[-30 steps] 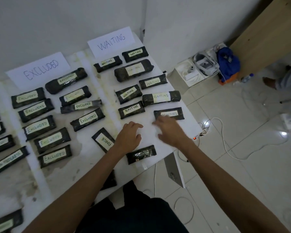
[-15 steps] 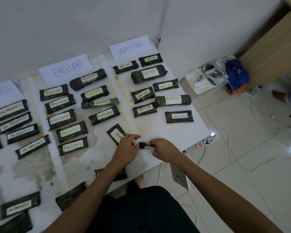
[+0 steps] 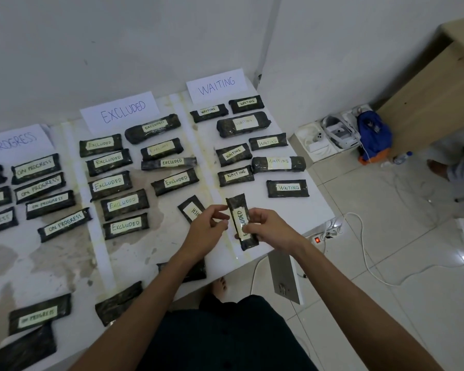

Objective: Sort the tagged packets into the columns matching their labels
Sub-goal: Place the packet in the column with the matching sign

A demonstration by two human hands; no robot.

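Note:
A dark packet tagged EXCLUDED stands lengthwise above the white table, near its front right corner. My right hand grips its right side, thumb across the tag. My left hand pinches its left edge with index finger and thumb. Paper signs head the columns: ON PROGRESS, EXCLUDED, WAITING. Several tagged packets lie in rows under each sign. A packet tagged FINISH lies partly hidden behind my left hand.
Loose packets lie along the near edge: one under my left forearm, an untagged one, an ON PROGRESS one. The table ends just right of my hands. On the floor are a power strip, a white cable and a blue bag.
Both hands dropped from the WAITING rows to the dark packet at the table's front, lifted it and turned it so its EXCLUDED tag faces up. The camera view shifted left.

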